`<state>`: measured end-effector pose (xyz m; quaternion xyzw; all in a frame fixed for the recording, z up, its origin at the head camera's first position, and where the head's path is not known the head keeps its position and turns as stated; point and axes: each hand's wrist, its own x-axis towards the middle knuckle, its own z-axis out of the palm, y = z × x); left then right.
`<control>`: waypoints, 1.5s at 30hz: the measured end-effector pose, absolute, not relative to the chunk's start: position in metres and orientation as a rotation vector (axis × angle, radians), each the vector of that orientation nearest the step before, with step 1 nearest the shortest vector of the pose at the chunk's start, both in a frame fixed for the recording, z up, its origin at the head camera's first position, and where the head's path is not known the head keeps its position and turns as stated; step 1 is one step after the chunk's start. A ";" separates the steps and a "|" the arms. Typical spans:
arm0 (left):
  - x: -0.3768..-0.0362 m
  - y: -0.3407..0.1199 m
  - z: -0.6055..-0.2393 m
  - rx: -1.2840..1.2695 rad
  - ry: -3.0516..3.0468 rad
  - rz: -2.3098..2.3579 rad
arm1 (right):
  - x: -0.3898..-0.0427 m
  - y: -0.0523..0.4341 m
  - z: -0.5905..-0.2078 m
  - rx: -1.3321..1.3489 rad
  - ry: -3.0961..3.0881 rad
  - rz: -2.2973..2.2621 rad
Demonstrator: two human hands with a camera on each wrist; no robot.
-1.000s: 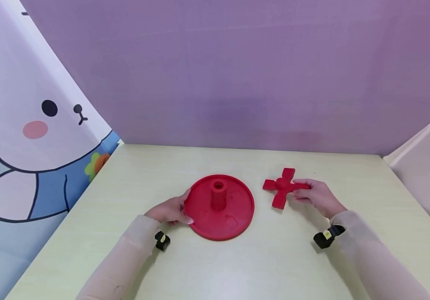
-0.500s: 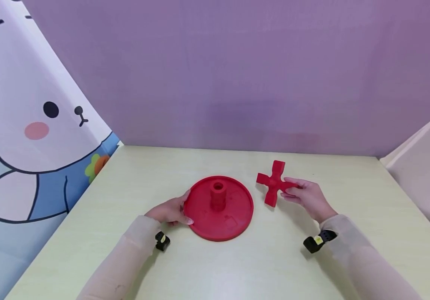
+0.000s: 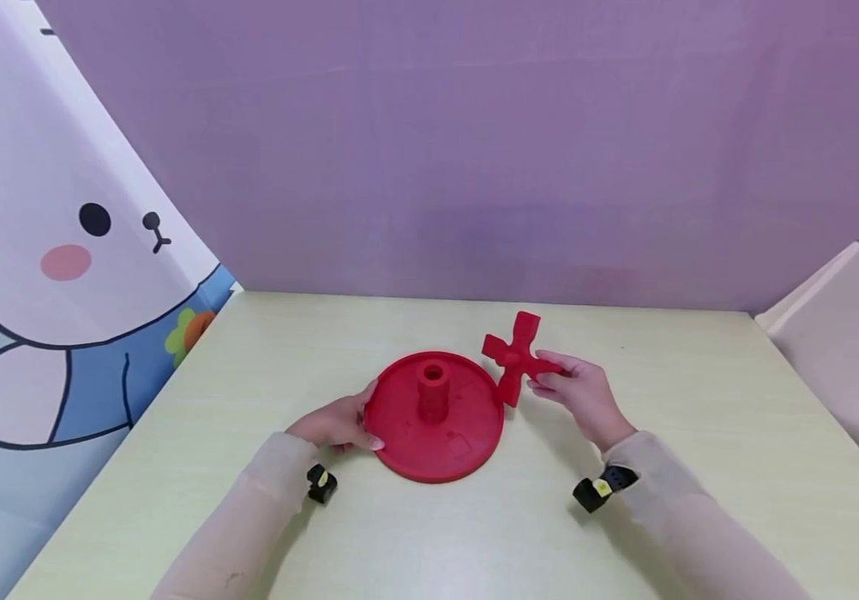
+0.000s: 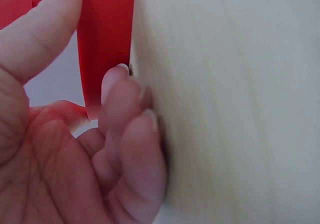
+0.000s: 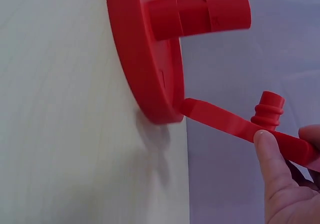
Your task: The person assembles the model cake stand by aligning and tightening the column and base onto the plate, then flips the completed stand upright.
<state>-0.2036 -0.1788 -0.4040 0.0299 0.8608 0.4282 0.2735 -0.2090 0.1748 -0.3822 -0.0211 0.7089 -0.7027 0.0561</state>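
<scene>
I see the red disc base [image 3: 435, 419] lying flat at the middle of the desk [image 3: 699, 417], its hollow post [image 3: 432, 390] upright. My left hand [image 3: 339, 425] grips its rim at nine o'clock, fingers [image 4: 122, 91] curled under the edge, thumb on top. At two o'clock my right hand [image 3: 579, 392] pinches one arm of the red cross piece [image 3: 516, 356], held tilted off the desk, its lowest arm just beside the rim. Bare desk lies at three o'clock.

Round plastic disc with central post [image 3: 466, 442]: red. Four-armed plastic cross piece [image 3: 513, 354]: same red. Tabletop [image 3: 699, 400]: pale yellow-green. Back wall [image 3: 474, 150]: plain purple. Left panel [image 3: 62, 250]: white cartoon rabbit, pink cheek, blue ground
</scene>
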 end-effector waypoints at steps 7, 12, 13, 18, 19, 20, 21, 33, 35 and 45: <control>-0.202 -0.182 -0.402 0.137 2.293 1.174 | -0.212 0.149 -0.379 -0.085 2.159 -2.118; -0.203 -0.183 -0.402 0.143 2.284 1.182 | -0.213 0.131 -0.375 -0.110 2.182 -2.117; -0.203 -0.183 -0.403 0.142 2.287 1.177 | -0.214 0.127 -0.374 -0.119 2.190 -2.115; -0.203 -0.182 -0.404 0.098 2.307 1.155 | -0.215 0.113 -0.372 -0.158 2.218 -2.123; -0.203 -0.182 -0.404 0.091 2.313 1.151 | -0.215 0.111 -0.371 -0.165 2.218 -2.130; -0.203 -0.182 -0.404 0.081 2.314 1.150 | -0.215 0.108 -0.371 -0.168 2.222 -2.133; -0.203 -0.182 -0.404 0.079 2.318 1.146 | -0.215 0.107 -0.371 -0.175 2.235 -2.126; -0.204 -0.180 -0.403 0.152 2.288 1.177 | -0.213 0.095 -0.370 -0.243 2.401 -1.969; -0.204 -0.179 -0.403 0.147 2.291 1.174 | -0.212 0.094 -0.370 -0.261 2.410 -1.956; -0.204 -0.178 -0.402 0.105 2.308 1.153 | -0.212 0.092 -0.368 -0.237 2.282 -2.026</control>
